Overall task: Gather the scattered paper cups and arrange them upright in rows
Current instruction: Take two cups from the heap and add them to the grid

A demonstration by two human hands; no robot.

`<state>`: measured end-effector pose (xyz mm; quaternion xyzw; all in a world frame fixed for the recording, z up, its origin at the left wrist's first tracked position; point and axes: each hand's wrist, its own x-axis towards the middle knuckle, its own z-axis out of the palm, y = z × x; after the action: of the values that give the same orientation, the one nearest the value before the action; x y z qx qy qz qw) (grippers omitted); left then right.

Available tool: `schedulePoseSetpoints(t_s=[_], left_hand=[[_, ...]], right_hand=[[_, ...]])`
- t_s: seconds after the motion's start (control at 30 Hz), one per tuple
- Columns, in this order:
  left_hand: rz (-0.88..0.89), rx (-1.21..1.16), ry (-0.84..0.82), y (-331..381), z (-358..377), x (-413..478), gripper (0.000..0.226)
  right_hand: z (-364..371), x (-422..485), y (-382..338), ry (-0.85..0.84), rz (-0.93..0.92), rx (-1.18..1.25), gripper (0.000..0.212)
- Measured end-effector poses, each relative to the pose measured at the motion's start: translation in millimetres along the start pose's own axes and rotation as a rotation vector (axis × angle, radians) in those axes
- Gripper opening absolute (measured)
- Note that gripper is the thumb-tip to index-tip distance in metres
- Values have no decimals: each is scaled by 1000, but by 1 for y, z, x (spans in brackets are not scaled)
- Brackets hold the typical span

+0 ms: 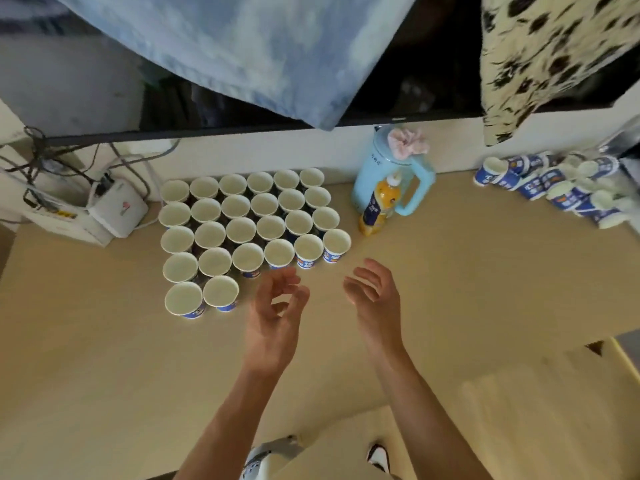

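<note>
Wide tan table [450, 289]: upright cups [249, 230] stand packed in rows at the back, front row barely started; tipped cups [554, 192] wait heaped far right. Left hand [277, 313] and right hand [375, 296] hover loosely curled, empty, likely between fetches.

A pale wooden tabletop [450, 289] runs along a white wall [277, 154]. Left of its middle stand paper cups [242, 230], upright with mouths up and packed rim to rim: four rows of six, then a nearer fifth row of two at the left end. Just right of this block stands a light blue jug [377, 174], with an orange drink bottle [379, 209] right in front of it. At the far right lies a heap of cups [554, 192], blue and white, tipped on their sides. At the far left sit two white boxes [117, 209] with dark cables [45, 168] trailing from them.
</note>
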<state>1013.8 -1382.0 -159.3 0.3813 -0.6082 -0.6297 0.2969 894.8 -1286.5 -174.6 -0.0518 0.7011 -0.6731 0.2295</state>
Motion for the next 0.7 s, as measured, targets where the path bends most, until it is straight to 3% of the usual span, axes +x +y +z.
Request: schedulePoseSetpoints(t_s=[0.13, 0.53, 0.7], left_hand=[[48, 25, -65, 17, 55, -23, 19], [158, -13, -192, 55, 244, -133, 35], [182, -9, -245, 58, 299, -172, 26]], right_hand=[[-55, 0, -27, 26, -58, 49, 46], [-261, -11, -80, 134, -201, 285, 46], [-338, -18, -79, 191, -193, 309, 44]])
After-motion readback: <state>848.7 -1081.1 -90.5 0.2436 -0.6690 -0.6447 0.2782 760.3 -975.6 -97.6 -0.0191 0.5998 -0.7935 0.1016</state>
